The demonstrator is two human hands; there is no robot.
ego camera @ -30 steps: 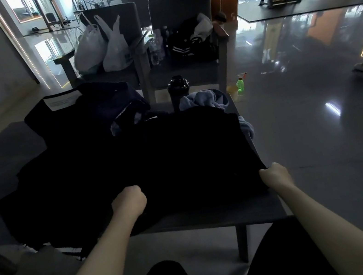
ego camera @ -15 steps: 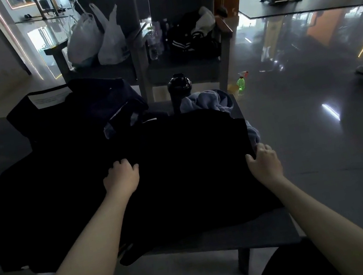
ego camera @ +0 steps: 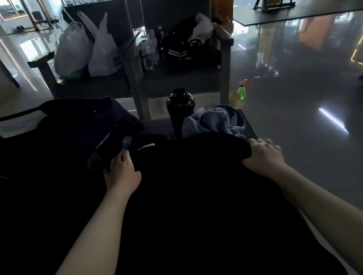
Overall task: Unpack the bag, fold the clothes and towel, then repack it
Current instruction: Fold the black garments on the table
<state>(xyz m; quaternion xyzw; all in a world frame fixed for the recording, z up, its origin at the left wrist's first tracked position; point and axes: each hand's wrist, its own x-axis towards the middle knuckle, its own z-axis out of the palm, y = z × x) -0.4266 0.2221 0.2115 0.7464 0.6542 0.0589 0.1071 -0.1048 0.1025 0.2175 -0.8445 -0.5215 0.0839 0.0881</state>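
A large black garment (ego camera: pixel 200 206) lies spread over the low table (ego camera: pixel 249 125) in front of me. My left hand (ego camera: pixel 121 175) grips its folded-over edge near the table's middle. At the right side my right hand (ego camera: pixel 263 155) grips the same edge, just short of a crumpled blue-grey towel (ego camera: pixel 211 122). A dark bag (ego camera: pixel 59 137) with a white paper sheet (ego camera: pixel 17 125) on top lies at the back left. The garment hides most of the tabletop.
A black shaker bottle (ego camera: pixel 180 108) stands upright behind the garment, next to the towel. Beyond are two armchairs, one with white plastic bags (ego camera: pixel 88 54), one with a black striped bag (ego camera: pixel 189 48). A green spray bottle (ego camera: pixel 241 92) stands on the glossy floor.
Both hands have carried the garment's near hem away from me, from the table's front edge to near its far side, folding the cloth over itself.
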